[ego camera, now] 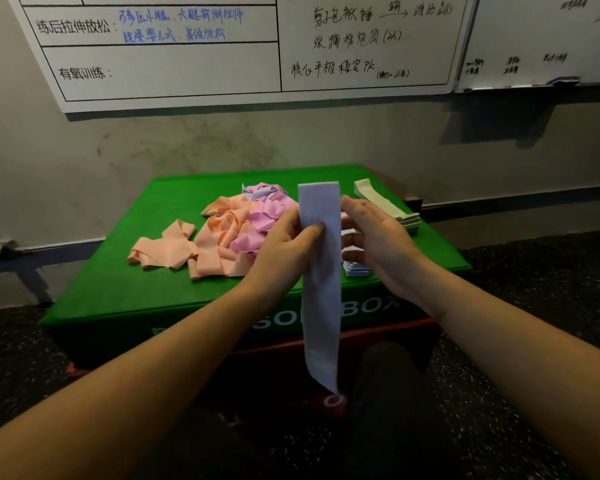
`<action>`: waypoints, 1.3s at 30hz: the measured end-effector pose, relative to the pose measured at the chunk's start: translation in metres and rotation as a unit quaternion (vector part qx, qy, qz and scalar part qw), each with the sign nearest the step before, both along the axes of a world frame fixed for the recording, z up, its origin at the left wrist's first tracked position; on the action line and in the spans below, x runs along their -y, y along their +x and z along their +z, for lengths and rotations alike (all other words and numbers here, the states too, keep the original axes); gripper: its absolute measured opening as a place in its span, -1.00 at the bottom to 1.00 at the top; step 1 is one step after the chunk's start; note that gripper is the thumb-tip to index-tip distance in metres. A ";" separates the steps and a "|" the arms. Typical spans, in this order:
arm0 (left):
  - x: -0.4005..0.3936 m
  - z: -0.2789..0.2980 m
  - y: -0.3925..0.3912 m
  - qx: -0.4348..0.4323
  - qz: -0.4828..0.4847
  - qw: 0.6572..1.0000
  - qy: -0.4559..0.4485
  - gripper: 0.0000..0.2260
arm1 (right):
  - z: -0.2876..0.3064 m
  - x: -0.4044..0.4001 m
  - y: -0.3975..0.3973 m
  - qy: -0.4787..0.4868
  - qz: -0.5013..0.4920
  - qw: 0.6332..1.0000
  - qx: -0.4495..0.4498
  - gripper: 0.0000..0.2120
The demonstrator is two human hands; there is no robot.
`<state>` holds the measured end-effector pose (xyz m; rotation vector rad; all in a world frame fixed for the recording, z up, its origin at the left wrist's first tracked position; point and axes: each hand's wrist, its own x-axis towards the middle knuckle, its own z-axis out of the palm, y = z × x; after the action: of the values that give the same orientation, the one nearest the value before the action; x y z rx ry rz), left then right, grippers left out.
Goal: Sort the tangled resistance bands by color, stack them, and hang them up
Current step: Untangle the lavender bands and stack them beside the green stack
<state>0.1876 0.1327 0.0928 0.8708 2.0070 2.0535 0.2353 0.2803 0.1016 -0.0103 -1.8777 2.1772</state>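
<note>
Under wall whiteboards (187, 53), on the green soft box (125, 271), the peach-and-pink tangle (229, 233) waits. My left hand (284, 244) pinches the flat lavender band (321, 271) upright, so it hangs straight; my right hand (378, 233), fingers relaxed, steadies its edge above the lavender stack (355, 268).

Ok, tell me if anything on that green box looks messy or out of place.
Yes. The peach bands and pink bands lie in one tangled heap on the green box, with a few lavender ones mixed in at the back. The pale green stack is neat. The left hand pinches a lavender band.
</note>
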 end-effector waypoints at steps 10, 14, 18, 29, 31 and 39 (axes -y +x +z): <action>-0.035 0.011 -0.047 0.209 0.047 0.970 0.117 -0.76 | -0.059 -0.027 0.001 0.226 0.040 0.972 0.052 -0.94; -0.050 0.006 -0.079 0.219 0.110 0.963 0.115 -0.73 | -0.075 -0.040 -0.002 0.221 0.008 0.972 0.073 -0.82; -0.060 0.004 -0.112 0.228 0.149 0.953 0.136 -0.73 | -0.083 -0.050 -0.002 0.150 0.007 0.985 0.083 -0.53; -0.092 -0.027 -0.181 0.246 0.149 0.957 0.022 -0.69 | -0.099 -0.099 -0.008 0.242 0.045 0.968 0.047 -0.61; -0.101 -0.033 -0.193 0.247 0.150 0.957 0.006 -0.62 | -0.103 -0.107 -0.011 0.269 0.088 0.958 0.046 -0.53; -0.146 -0.058 -0.241 0.197 0.121 0.971 -0.069 -0.61 | -0.117 -0.140 -0.044 0.472 -0.075 0.873 -0.091 -0.78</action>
<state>-0.0535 0.2790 0.0352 0.1770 2.0700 1.9740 0.1911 0.4204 -0.0156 0.2171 -2.4933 0.9342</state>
